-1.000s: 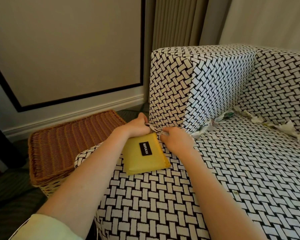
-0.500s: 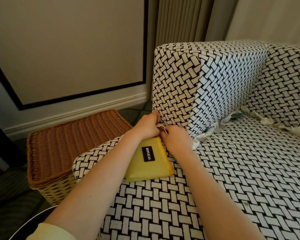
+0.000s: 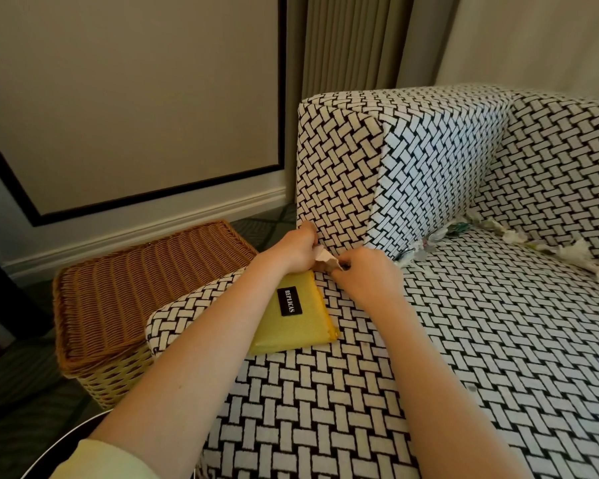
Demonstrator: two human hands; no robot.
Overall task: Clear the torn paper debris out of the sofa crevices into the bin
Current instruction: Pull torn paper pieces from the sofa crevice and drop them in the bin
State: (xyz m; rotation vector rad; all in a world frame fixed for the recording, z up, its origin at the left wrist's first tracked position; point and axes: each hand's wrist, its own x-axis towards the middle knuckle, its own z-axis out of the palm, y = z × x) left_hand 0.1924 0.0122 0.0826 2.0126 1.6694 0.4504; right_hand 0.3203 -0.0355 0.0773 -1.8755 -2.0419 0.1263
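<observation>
Both hands meet at the front corner of the sofa armrest [image 3: 395, 160]. My left hand [image 3: 296, 252] and my right hand [image 3: 362, 276] pinch a crumpled paper scrap [image 3: 325, 259] between them, right at the crevice. A yellow padded pouch [image 3: 296, 314] with a black label lies on the seat [image 3: 464, 340] under my left wrist. More torn paper debris [image 3: 426, 245] lines the crevice along the armrest, and further scraps [image 3: 574, 252] sit along the backrest crevice.
A wicker basket with a brown lid [image 3: 146, 292] stands on the floor left of the sofa. A dark round rim [image 3: 66, 440] shows at the bottom left. Wall panel and curtain are behind.
Both hands stay at the armrest corner; a paper scrap has come further out between the fingers. The camera has shifted slightly.
</observation>
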